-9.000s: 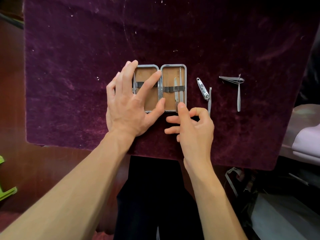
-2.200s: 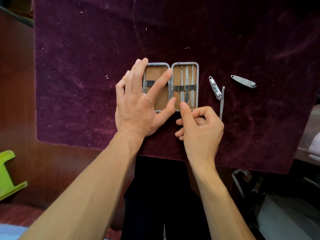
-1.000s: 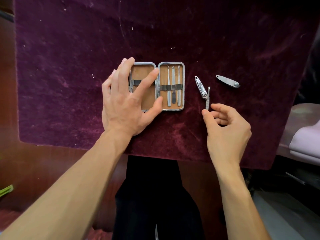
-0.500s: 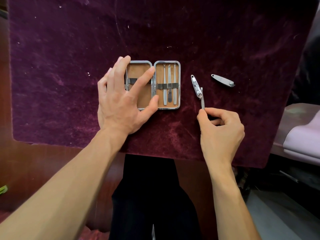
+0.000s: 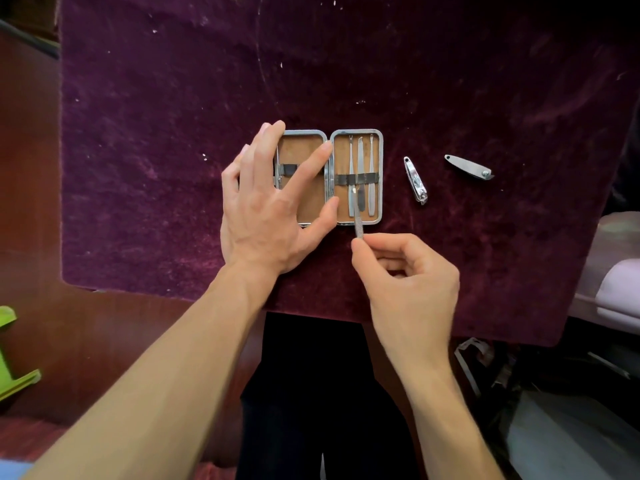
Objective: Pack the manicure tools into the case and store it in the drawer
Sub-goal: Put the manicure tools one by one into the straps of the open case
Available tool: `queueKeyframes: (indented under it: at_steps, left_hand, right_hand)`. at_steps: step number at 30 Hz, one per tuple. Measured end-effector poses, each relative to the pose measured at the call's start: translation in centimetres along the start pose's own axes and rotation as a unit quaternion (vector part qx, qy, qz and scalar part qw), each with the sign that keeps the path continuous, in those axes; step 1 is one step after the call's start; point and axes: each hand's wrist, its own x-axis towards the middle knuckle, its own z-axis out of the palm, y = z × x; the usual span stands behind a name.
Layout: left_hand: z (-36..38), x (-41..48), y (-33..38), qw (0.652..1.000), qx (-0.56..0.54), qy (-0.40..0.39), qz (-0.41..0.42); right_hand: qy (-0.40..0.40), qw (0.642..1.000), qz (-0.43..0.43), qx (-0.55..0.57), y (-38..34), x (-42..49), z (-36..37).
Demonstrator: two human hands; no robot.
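An open metal-rimmed manicure case (image 5: 380,174) with a tan lining lies on the purple velvet cloth (image 5: 173,133). Three slim tools (image 5: 371,157) sit under the elastic band in its right half. My left hand (image 5: 266,206) lies flat on the left half, fingers spread. My right hand (image 5: 405,275) pinches a thin nail file (image 5: 357,220), whose tip rests over the case's right half near the band. A small nail clipper (image 5: 415,180) and a larger clipper (image 5: 467,167) lie on the cloth to the right of the case.
The velvet cloth's front edge runs just below my hands, over a dark wooden surface (image 5: 104,341). A green object (image 5: 14,362) sits at the far left. Pale fabric (image 5: 620,289) lies at the right edge.
My right hand picked up the thin file from beside the small clipper and brought it left to the case's right half. My left hand stayed on the case.
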Motion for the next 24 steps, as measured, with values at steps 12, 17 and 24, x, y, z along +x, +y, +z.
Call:
queueKeyframes:
  at_steps: [12, 17, 24]
  left_hand:
    - [0.3, 0.0, -0.2, 1.0, 0.001, 0.002, 0.0]
    - [0.2, 0.0, -0.2, 1.0, -0.001, 0.002, -0.002]
    - [0.2, 0.0, -0.1, 1.0, 0.003, -0.008, -0.006]
  right_hand:
    - [0.008, 0.999, -0.003, -0.034, 0.1, 0.1, 1.9]
    - [0.013, 0.999, -0.01, -0.029, -0.2, 0.5, 2.5]
    - [0.031, 0.995, -0.051, -0.079, -0.7, 1.5, 3.4]
